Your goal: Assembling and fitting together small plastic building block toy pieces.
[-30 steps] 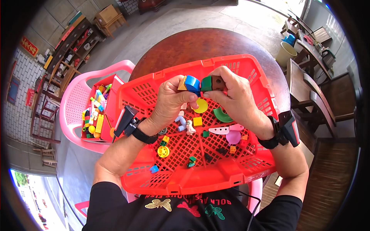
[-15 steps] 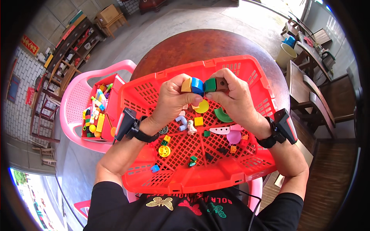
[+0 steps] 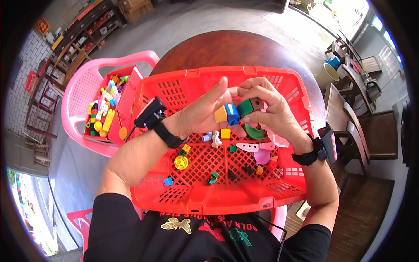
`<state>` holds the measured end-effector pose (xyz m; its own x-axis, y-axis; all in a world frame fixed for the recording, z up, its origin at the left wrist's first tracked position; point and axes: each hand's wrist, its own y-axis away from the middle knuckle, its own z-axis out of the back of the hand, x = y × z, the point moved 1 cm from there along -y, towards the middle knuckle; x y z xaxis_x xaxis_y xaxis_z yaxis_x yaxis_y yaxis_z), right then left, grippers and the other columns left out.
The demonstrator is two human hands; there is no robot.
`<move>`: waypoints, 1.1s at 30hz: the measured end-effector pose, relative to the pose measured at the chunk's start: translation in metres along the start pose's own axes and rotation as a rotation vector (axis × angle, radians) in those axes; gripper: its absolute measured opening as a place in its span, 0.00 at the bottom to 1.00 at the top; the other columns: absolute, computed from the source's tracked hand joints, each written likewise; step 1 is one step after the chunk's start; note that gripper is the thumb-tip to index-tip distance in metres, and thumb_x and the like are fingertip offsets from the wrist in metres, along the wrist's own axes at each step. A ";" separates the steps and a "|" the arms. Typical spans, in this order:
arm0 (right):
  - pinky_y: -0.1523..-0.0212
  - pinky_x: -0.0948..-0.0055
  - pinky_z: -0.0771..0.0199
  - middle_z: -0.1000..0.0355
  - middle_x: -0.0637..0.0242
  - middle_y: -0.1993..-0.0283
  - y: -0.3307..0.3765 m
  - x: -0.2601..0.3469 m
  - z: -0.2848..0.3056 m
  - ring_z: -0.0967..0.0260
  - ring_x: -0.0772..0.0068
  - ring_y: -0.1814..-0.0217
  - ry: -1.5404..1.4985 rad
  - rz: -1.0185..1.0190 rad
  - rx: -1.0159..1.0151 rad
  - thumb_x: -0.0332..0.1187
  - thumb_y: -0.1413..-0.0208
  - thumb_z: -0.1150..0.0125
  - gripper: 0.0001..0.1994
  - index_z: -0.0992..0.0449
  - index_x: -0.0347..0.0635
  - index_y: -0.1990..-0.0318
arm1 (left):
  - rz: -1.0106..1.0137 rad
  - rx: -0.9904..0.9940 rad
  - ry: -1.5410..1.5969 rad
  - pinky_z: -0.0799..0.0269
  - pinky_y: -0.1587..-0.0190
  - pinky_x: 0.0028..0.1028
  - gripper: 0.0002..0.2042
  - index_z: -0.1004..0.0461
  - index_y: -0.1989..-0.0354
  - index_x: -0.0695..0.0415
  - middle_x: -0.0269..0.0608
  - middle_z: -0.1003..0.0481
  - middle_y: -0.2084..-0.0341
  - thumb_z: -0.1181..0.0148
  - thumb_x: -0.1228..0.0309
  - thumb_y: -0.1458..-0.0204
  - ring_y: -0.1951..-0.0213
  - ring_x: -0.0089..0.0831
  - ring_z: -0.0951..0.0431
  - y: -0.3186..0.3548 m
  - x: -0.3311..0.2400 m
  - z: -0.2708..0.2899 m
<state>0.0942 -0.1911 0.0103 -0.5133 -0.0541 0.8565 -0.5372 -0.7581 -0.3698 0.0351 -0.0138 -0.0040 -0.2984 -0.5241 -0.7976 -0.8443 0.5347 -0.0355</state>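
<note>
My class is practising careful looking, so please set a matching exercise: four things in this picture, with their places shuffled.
Things
1. Brown block
2. Red box
3. Toy knife
4. Round tabletop

Places
A. Showing beyond the basket's far rim
B. In the red basket
C. Held by the right hand
D. On the pink chair

Pairs: 1-C, 2-D, 3-B, 4-A

I seem to be in a home: colourful plastic toys [image 3: 225, 133] near me, a round brown wooden table [image 3: 227, 50] beyond them, cluttered dark wooden shelves [image 3: 89, 31] far left, dark brown wooden chairs [image 3: 358, 143] at right, and a bare grey concrete floor [image 3: 196, 25].
</note>
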 end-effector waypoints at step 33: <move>0.48 0.57 0.38 0.36 0.53 0.51 0.008 -0.003 -0.037 0.38 0.49 0.47 0.704 0.040 -0.092 0.24 0.67 0.38 0.34 0.39 0.40 0.45 | -0.087 -0.359 0.128 0.31 0.53 0.30 0.24 0.31 0.55 0.55 0.36 0.28 0.58 0.59 0.45 0.41 0.56 0.27 0.27 -0.009 0.039 0.013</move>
<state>0.0669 -0.1727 -0.0088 -0.8279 0.3755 0.4167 -0.5471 -0.7046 -0.4520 0.0362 -0.0306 -0.0426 -0.2531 -0.6476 -0.7187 -0.9641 0.2306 0.1316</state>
